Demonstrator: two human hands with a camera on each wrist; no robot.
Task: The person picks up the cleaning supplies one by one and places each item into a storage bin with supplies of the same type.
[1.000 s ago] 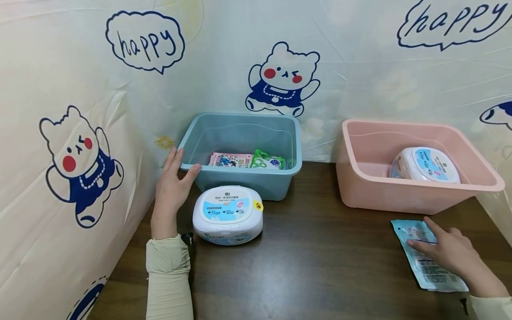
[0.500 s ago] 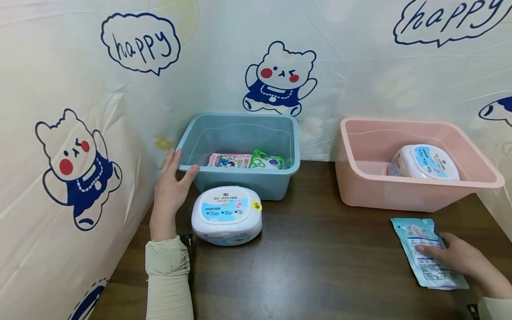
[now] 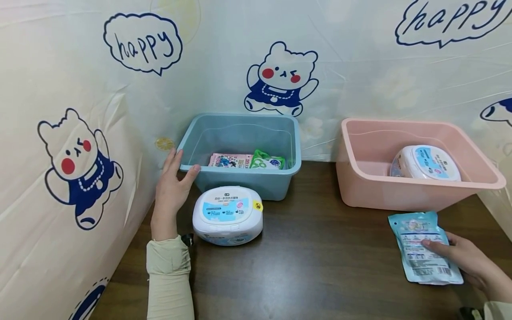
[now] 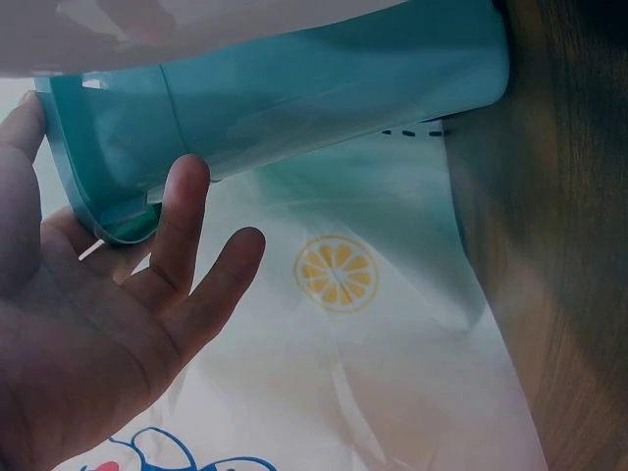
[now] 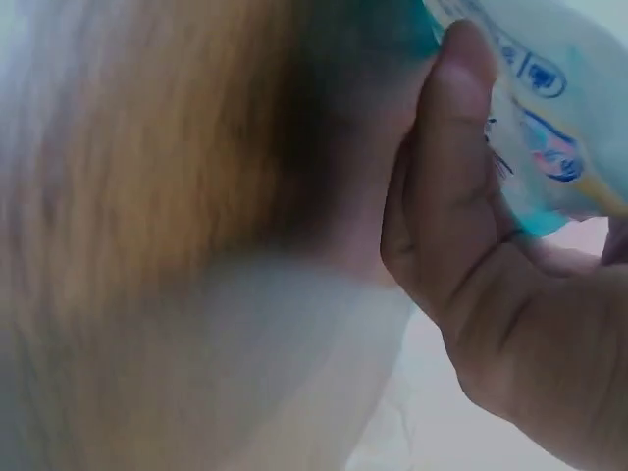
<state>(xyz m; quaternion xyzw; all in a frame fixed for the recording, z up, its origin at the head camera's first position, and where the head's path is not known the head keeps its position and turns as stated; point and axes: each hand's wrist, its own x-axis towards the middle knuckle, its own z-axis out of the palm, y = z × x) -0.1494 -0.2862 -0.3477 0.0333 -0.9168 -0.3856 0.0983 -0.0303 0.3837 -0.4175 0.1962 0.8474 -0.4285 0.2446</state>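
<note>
On the right in the head view, my right hand pinches a light blue pouch with its thumb on the printed face and its fingers behind. The pouch is raised off the table, its top overlapping the front of the pink bin. In the right wrist view, curled fingers grip the crinkled pouch. My left hand rests at the near left corner of the blue bin. Its thumb touches the front rim and its fairly straight fingers lie along the side, as the left wrist view also shows.
A white lidded tub stands just before the blue bin. Inside that bin lie a pink packet and a green packet. Another white tub sits in the pink bin. A printed cloth hangs behind the brown table.
My right hand slid from over the pouch to its right edge, took hold of it and lifted it, tilting its face toward the head camera. The left hand stays at the blue bin.
</note>
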